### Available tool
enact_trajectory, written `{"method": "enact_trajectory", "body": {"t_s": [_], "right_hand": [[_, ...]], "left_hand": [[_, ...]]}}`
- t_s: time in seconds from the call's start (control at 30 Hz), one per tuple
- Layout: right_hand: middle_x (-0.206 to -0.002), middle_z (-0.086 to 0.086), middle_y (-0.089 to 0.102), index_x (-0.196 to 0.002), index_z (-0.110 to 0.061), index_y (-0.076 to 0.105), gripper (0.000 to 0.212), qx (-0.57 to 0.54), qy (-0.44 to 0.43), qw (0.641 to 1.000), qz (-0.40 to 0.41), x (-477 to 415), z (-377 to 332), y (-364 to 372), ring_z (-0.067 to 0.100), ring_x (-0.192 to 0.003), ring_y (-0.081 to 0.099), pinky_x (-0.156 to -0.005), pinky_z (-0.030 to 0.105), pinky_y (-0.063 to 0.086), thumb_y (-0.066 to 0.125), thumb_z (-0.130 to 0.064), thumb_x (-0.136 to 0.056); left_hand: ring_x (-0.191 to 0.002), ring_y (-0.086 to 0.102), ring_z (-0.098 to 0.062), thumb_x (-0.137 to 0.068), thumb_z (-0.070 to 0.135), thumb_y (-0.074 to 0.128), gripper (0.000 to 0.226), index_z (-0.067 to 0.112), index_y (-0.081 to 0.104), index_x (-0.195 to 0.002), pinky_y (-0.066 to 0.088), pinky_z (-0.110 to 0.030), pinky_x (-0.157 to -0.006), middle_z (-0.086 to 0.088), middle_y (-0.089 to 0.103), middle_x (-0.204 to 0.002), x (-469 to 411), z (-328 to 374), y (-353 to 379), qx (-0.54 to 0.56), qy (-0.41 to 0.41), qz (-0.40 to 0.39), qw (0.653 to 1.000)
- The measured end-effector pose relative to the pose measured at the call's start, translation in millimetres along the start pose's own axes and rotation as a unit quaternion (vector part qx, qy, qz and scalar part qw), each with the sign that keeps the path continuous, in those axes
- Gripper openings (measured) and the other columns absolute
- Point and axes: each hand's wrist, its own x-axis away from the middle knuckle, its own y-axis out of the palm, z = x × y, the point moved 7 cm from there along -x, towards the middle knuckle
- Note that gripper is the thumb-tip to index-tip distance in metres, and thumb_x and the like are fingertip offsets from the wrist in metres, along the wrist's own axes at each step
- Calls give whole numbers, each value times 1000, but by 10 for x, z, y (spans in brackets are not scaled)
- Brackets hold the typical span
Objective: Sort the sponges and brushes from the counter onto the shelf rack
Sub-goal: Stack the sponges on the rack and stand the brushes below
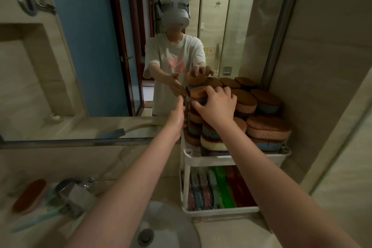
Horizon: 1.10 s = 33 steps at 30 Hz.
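1. My right hand (pixel 216 104) is grasping the top sponge (pixel 198 93), an oval with an orange face and a blue backing. My fingers are curling over its upper face and my thumb is pressing its near edge.
2. The top sponge is sitting on the tallest stack at the left rear corner of the white shelf rack (pixel 237 158), on the top tier, next to the mirror (pixel 90 56).
3. My left hand (pixel 177 116) is extending flat and released, fingers straight, along the left side of that stack. I cannot confirm contact.
4. The other sponges (pixel 267 129) are filling the rest of the rack's top tier in layered stacks.
5. The brushes (pixel 201 187) are standing on edge in the rack's lower tier.
6. Well left of the rack, beyond the faucet (pixel 76 191), an orange oval item (pixel 30 195) is lying on the counter. It is too blurred to identify as a sponge or a brush.
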Motion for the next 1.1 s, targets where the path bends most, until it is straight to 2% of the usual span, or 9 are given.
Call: {"method": "enact_trajectory", "body": {"t_s": [0.17, 0.37, 0.57, 0.67, 0.73, 0.83, 0.93, 1.0, 1.1], "right_hand": [[-123, 8, 54, -118, -20, 55, 52, 12, -8, 999, -36, 8, -15, 75, 32, -122, 40, -102, 47, 31, 56, -57, -82], [-134, 10, 44, -122, -17, 53, 55, 36, 7, 997, -72, 8, 15, 128, 33, -127, 36, -106, 50, 29, 52, -57, -85], [-131, 10, 50, -123, -14, 52, 55, 42, -9, 995, -90, 36, -24, 88, 32, -126, 39, -108, 52, 25, 45, -56, -89], [-129, 9, 51, -124, -16, 51, 50, 23, -27, 997, -72, 90, -102, 15, 32, -125, 40, -107, 52, 26, 45, -52, -90], [-124, 7, 54, -122, -17, 53, 44, -5, -59, 997, -44, 155, -215, -46, 31, -122, 42, -106, 50, 27, 47, -47, -91], [-115, 7, 58, -117, -15, 57, 37, -52, -119, 991, -17, 313, -509, -89, 29, -113, 47, -96, 44, 35, 52, -38, -88], [-106, 10, 63, -109, -10, 62, 30, -138, -177, 974, -30, 548, -919, -22, 31, -101, 54, -79, 39, 44, 56, -28, -87], [-99, 11, 65, -105, -8, 63, 25, -168, -214, 960, -72, 742, -1219, 150, 30, -91, 59, -71, 36, 45, 57, -24, -87], [-100, 7, 67, -110, -14, 62, 26, -152, -225, 949, -158, 1009, -1640, 545, 27, -89, 62, -68, 33, 45, 53, -25, -89]], "left_hand": [[-124, 48, -20, -94, 61, 18, 70, 13, 51, -133, 35, -31, -88, -5, 55, -133, -60, -55, 21, -7, -9, -5, 1000], [-121, 50, -22, -91, 66, 16, 77, 11, 53, -130, 36, -38, -97, -7, 59, -129, -94, -111, -5, -11, -16, 8, 1000], [-129, 43, -22, -93, 63, 19, 73, 11, 47, -136, 32, -39, -104, -7, 50, -139, -40, -97, -13, -15, -2, 7, 1000], [-130, 41, -24, -94, 59, 23, 63, 17, 52, -130, 33, -43, -108, -6, 43, -143, 34, -27, -128, -38, 28, 43, 998], [-123, 47, -23, -95, 55, 28, 53, 19, 58, -120, 37, -46, -105, -6, 48, -138, 101, 35, -285, -48, 66, 88, 993], [-111, 55, -21, -97, 43, 35, 39, 17, 61, -110, 43, -40, -98, -4, 60, -121, 249, 95, -637, -53, 117, 149, 980], [-98, 56, -16, -96, 34, 42, 25, 18, 61, -94, 42, -34, -83, -1, 62, -103, 424, 80, -1122, -72, 157, 197, 965], [-91, 56, -16, -94, 29, 47, 18, 19, 59, -86, 42, -32, -78, -1, 61, -94, 531, -18, -1508, -95, 169, 230, 954], [-81, 53, -11, -92, 21, 52, 11, 16, 59, -85, 40, -21, -66, 4, 59, -82, 671, -246, -2109, -147, 154, 253, 944]]}}
